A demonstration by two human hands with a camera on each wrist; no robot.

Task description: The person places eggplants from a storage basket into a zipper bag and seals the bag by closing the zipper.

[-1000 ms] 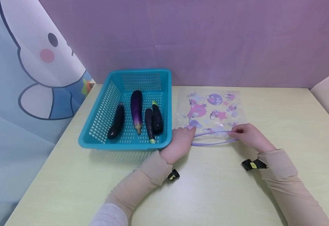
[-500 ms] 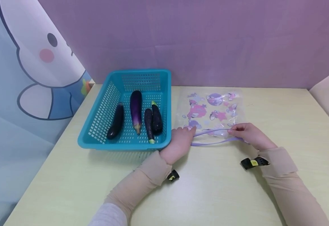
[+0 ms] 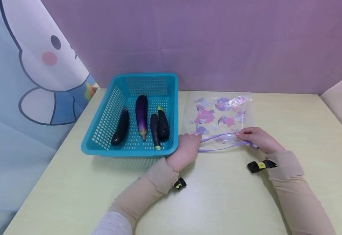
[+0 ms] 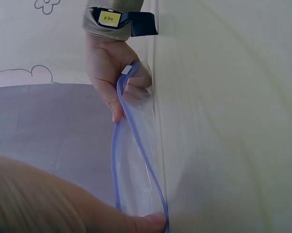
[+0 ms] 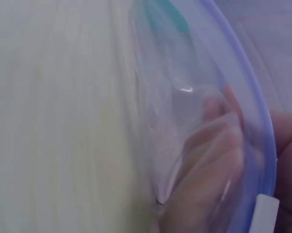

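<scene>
A clear zip bag with pink and purple prints lies on the table, its purple-edged mouth toward me and parted into a narrow gap. My left hand holds the left end of the mouth, the thumb on the zip strip in the left wrist view. At the right end, my right hand pinches the far edge of the mouth between thumb and fingers. Through the clear plastic, curled fingers show in the right wrist view. A white zip slider sits near that hand.
Left of the bag stands a teal basket with several eggplants in it, its front right corner right at my left hand. A purple cloth hangs behind the table, and a cartoon-print cloth at the left.
My right hand has shifted slightly up and left, drawing the far edge along. The bag's mouth gapes wider at the right end. My left hand has stayed in place.
</scene>
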